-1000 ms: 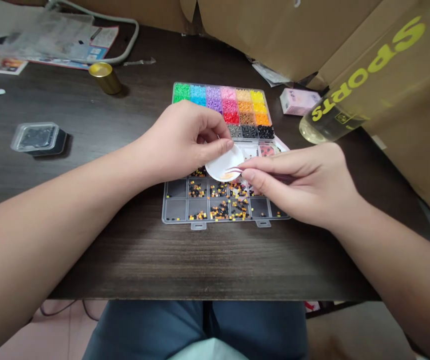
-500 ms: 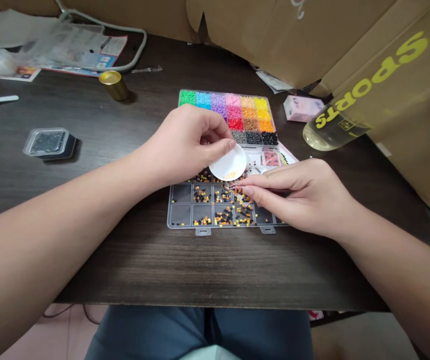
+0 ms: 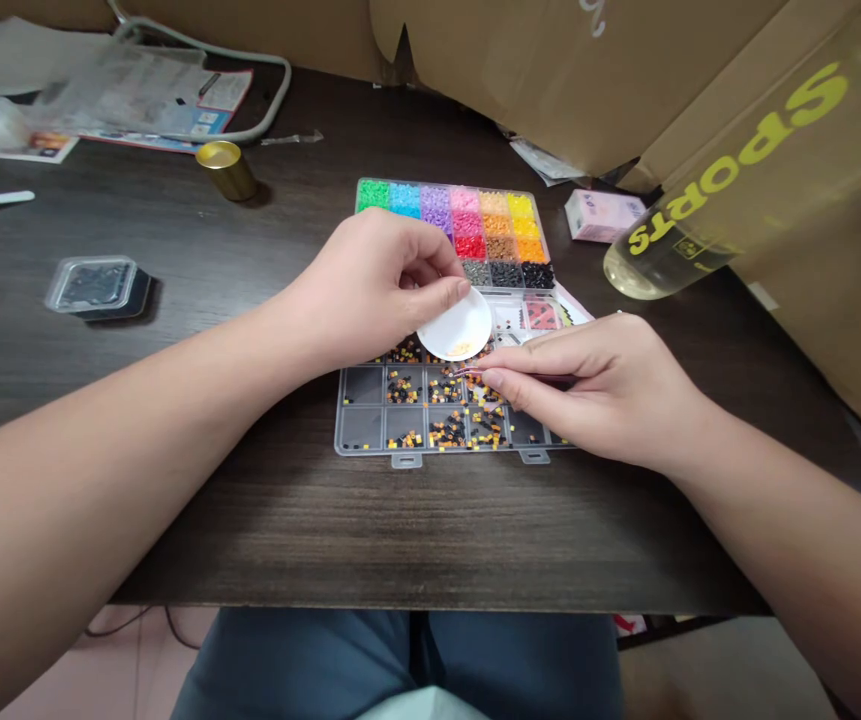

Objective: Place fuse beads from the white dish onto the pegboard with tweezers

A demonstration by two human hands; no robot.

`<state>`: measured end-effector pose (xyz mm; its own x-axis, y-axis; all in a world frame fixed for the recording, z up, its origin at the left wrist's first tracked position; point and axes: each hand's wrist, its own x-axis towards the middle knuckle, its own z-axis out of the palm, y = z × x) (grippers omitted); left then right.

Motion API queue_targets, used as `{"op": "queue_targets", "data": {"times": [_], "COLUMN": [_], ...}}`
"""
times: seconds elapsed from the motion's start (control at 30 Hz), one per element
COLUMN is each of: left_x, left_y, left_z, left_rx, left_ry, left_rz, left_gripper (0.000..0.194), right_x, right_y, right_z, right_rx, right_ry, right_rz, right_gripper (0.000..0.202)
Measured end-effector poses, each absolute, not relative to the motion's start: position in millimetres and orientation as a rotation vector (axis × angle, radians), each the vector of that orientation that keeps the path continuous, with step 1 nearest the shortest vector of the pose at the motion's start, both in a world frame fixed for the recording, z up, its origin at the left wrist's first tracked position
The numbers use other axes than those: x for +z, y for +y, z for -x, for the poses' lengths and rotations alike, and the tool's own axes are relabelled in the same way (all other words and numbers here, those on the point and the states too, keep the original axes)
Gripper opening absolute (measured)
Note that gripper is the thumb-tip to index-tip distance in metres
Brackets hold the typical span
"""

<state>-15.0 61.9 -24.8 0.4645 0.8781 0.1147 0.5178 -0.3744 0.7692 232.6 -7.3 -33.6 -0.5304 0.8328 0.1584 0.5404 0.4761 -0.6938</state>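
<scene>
The left hand [image 3: 392, 285] pinched one white dish [image 3: 454, 320] (small orange beads [image 3: 463, 348] inside, too fine to count) over one compartmented case [image 3: 362, 385]. The right hand [image 3: 587, 392] pinched one pair of tweezers [image 3: 469, 373], tips near the dish's lower edge.

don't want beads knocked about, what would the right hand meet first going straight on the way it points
Probably the loose black and orange beads in the clear tray, by the tips of the tweezers that the right hand holds; depth is unclear, so the tips might pass above them.
</scene>
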Motion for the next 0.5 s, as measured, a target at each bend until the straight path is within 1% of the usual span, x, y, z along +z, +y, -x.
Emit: {"op": "queue_targets", "data": {"times": [0.17,0.37,0.5], "left_x": [-25.7,-27.4,-28.1], "left_y": [61.4,62.0,62.7], "left_z": [13.6,14.1,14.2], "left_rx": [0.701,0.702,0.706], "left_ry": [1.180,1.168,1.164], "left_rz": [-2.049,-2.057,-2.065], "left_gripper": [0.017,0.019,0.019], "right_x": [-35.1,-33.7,-33.6], "right_y": [-7.2,-7.3,-7.6], "right_z": [-231.5,-227.9,-228.8], "right_rx": [0.773,0.826,0.813], "right_ry": [-2.252,-2.267,-2.256], "right_rz": [1.143,1.157,1.172], "right_gripper": [0.021,0.030,0.031]}}
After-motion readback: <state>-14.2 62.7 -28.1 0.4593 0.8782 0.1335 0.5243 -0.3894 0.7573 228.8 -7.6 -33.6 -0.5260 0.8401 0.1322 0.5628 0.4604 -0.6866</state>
